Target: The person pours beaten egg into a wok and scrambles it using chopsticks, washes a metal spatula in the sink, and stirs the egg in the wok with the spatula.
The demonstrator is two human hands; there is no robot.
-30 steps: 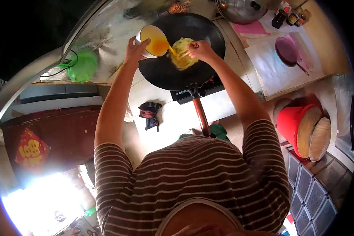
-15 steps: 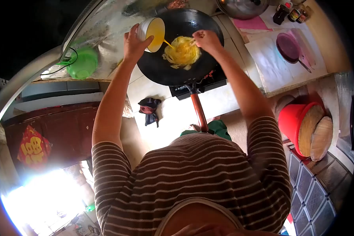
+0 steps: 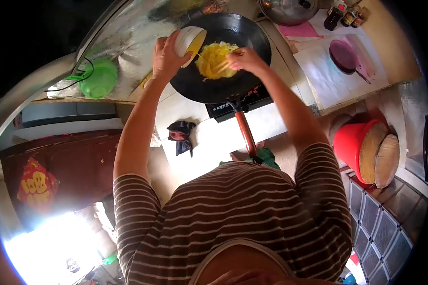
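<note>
Now, left hand: clamped on bowl, upper centre
Right hand: pinching chopsticks
Bowl: likely light; grip outer wall

No wording read for certain. Gold character borne by red diamond sign, fixed near left edge of dark red panel. White lettering printed along front edge of black cooker, toward left corner (too small to be made out). Bottle labels likewise unreadable.

left hand curved, right hand curled
</note>
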